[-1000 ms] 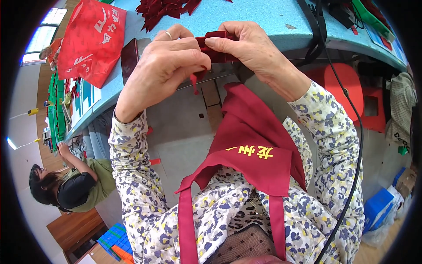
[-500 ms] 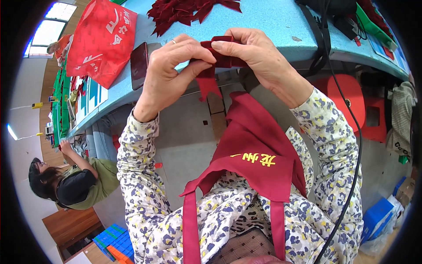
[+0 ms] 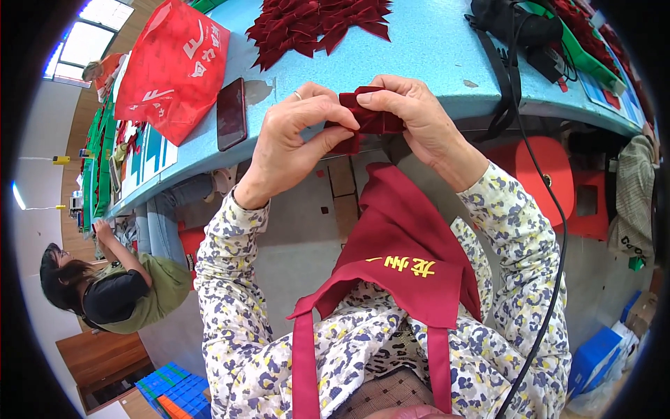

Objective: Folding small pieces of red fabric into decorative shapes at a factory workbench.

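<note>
I pinch a small dark red cloth piece (image 3: 366, 115) between both hands, just over the edge of the blue table (image 3: 433, 49). My left hand (image 3: 293, 140) and right hand (image 3: 419, 119) are clamped on it. It looks soft, light and floppy, so I hold its edges with my fingertips.

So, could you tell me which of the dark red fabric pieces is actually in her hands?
The folded dark red piece, pinched between left hand and right hand at the table edge; the others lie piled on the blue table.

Blue table (image 3: 433, 49) bears red scraps (image 3: 314, 24), phone (image 3: 231, 113), seemingly bag (image 3: 174, 66).
</note>
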A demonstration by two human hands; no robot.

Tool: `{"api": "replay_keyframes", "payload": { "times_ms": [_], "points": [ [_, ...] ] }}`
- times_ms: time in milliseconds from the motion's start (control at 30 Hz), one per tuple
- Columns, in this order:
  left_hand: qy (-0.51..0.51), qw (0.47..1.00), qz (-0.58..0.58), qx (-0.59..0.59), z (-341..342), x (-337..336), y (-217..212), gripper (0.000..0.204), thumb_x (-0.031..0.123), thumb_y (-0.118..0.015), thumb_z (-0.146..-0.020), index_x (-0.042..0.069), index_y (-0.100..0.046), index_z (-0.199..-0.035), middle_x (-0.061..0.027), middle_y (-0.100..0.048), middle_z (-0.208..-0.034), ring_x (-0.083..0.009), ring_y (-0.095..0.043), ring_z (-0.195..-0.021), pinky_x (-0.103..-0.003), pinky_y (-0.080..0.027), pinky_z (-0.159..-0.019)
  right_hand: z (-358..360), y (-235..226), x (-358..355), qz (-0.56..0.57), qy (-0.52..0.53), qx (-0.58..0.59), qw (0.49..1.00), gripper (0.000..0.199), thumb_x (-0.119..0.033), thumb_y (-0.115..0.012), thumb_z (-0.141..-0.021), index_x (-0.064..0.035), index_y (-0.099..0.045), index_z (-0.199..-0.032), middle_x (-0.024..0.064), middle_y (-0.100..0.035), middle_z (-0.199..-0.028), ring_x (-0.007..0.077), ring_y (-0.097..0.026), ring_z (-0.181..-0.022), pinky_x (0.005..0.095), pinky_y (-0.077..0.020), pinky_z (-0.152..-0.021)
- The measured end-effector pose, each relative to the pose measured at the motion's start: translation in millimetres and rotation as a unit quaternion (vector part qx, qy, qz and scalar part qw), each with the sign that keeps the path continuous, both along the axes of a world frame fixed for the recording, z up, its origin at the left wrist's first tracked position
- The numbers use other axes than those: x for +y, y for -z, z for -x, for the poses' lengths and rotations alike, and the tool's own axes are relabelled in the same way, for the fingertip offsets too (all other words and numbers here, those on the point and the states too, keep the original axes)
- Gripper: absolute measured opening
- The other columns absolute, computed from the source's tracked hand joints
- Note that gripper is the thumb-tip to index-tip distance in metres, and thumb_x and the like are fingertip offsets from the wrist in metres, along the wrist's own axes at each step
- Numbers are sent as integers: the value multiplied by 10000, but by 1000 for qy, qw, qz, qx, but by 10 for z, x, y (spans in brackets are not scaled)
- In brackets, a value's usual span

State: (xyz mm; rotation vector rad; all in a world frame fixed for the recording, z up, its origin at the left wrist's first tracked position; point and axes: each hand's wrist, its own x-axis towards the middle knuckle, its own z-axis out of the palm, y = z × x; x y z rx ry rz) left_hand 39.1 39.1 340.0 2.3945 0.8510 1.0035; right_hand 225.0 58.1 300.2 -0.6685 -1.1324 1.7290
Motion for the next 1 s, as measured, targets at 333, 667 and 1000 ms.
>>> {"api": "replay_keyframes", "payload": {
  "times_ms": [333,667,1000],
  "points": [
    [-41,999,-5,4,36,-60,16,109,-29,-634,-712,14,-634,-812,-50,-632,-801,-177,-577,-785,-276,-453,-708,36,45,-30,20,-9,-27,999,63,-130,-611,-794,-70,-621,-776,-16,-612,-742,43,-560,-681,180,-436,-645],
    [-37,998,46,-32,110,-41,146,85,16,-631,-739,53,-650,-813,-22,-653,-812,-219,-593,-990,-403,-340,-962,68,115,-99,-75,17,-42,996,118,-176,-626,-809,-58,-621,-808,-21,-606,-756,34,-532,-692,177,-411,-660],
    [-31,987,133,-87,134,-9,341,73,26,-622,-764,30,-648,-832,-18,-647,-788,-154,-613,-844,-343,-407,-866,65,265,-27,-80,-14,-71,994,154,-199,-629,-808,-49,-625,-839,-23,-595,-755,43,-523,-709,194,-409,-691]
  ]
}}
